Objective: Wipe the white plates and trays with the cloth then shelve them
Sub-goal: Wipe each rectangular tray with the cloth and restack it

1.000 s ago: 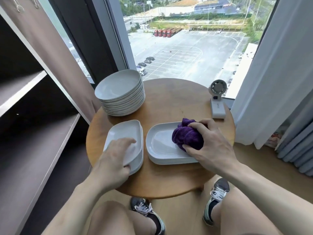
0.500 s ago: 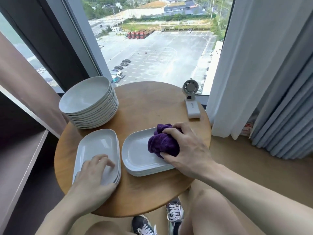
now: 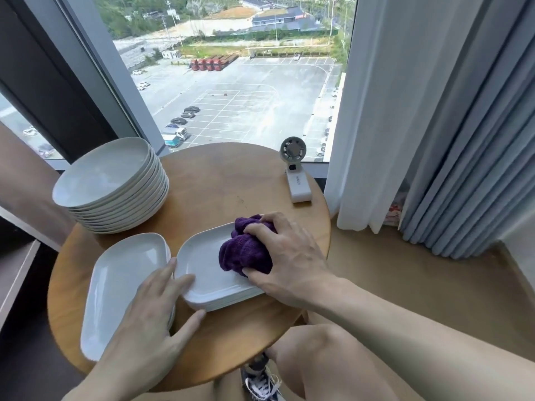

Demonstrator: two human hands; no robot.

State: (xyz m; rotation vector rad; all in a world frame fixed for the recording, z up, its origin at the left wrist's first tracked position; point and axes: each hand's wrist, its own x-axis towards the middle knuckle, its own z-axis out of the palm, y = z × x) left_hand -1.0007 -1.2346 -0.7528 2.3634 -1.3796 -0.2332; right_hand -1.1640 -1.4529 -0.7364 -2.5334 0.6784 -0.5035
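Right hand (image 3: 289, 256) grips the purple cloth (image 3: 243, 253) on the top tray (image 3: 202, 270), whose length runs leftward toward the flat left hand (image 3: 150, 316).

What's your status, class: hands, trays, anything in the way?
Right hand grips cloth on right tray stack. Left hand flat, fingers touching that stack's rim. Plates stacked behind; fan stands clear.

Round white plates (image 3: 110, 183) stacked far left on the tabletop (image 3: 231, 183); nearer, left trays (image 3: 121, 285) and right trays (image 3: 202, 256) (white rounded rectangles, stacked) side by side, the right bearing a bunched purple cloth (image 3: 246, 253).
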